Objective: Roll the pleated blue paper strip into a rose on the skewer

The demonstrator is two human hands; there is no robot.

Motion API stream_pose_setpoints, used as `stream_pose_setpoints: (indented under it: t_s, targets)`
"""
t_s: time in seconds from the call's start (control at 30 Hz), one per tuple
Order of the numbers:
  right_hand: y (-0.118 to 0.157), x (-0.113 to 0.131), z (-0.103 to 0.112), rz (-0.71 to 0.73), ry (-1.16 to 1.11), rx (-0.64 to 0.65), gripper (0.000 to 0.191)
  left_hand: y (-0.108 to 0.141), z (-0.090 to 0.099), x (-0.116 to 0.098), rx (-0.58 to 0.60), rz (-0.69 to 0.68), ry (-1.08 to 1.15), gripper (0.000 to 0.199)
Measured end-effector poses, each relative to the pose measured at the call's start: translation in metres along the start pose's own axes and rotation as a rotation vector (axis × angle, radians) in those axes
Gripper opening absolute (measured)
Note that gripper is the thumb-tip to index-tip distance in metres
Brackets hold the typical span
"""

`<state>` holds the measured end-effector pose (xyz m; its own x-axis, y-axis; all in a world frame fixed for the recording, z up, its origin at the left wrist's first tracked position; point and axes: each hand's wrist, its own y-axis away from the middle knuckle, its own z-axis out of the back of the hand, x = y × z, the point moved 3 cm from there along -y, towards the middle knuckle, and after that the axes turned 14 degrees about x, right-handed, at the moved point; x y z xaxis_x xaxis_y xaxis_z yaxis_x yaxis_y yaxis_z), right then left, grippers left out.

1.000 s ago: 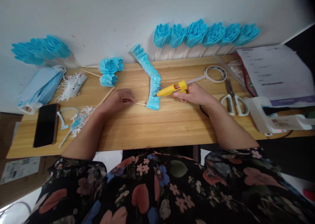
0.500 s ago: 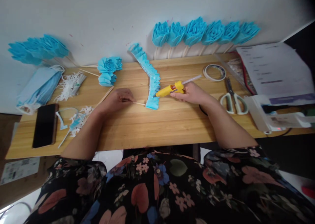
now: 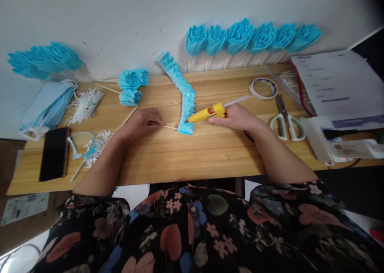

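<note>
Closed around a thin wooden stick point(image 3: 170, 127), my left hand point(image 3: 147, 120) rests on the table left of a pleated blue strip point(image 3: 187, 101). The stick's far end meets the strip's near end. My right hand point(image 3: 235, 117) grips a yellow hot glue gun point(image 3: 207, 113) with a clear glue stick point(image 3: 237, 100) jutting from its back. The gun's dark nozzle is at the lower part of the strip; whether it touches I cannot tell. The strip runs in a bend from the wall toward me, with shiny spots along it.
Several blue flowers on sticks point(image 3: 235, 37) lean on the wall, more point(image 3: 45, 59) at left. Small blue flowers point(image 3: 129, 85) lie nearby. Left are face masks point(image 3: 49, 105), white trimmings point(image 3: 87, 103) and a phone point(image 3: 54, 153); right, tape point(image 3: 264, 88), scissors point(image 3: 287, 123) and a power strip point(image 3: 324, 141).
The glue gun's nozzle has shifted slightly left and down the strip, with my right hand a little lower. My left hand and the stick have barely moved.
</note>
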<state>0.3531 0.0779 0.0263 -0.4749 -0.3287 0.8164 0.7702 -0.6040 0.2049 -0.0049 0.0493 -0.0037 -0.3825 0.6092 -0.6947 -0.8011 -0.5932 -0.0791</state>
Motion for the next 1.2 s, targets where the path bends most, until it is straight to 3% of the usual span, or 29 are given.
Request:
stream_pose_setpoints:
  t_s: [0.2,0.4,0.67,1.2]
  targets:
    - [-0.001,-0.012,-0.003,-0.076,0.056,0.01,0.048,0.001,0.0,0.001,0.006,0.041,0.026,0.029]
    - [-0.003,-0.01,-0.001,-0.013,0.056,0.012,0.048,0.0,0.001,-0.001,0.019,0.018,-0.009,0.029]
    - [0.002,-0.009,0.003,-0.023,-0.098,-0.002,0.05,0.0,0.001,-0.002,0.017,0.004,-0.008,0.027]
    - [-0.004,-0.012,-0.002,-0.054,0.028,0.052,0.048,0.0,0.002,-0.002,0.024,0.023,0.016,0.03]
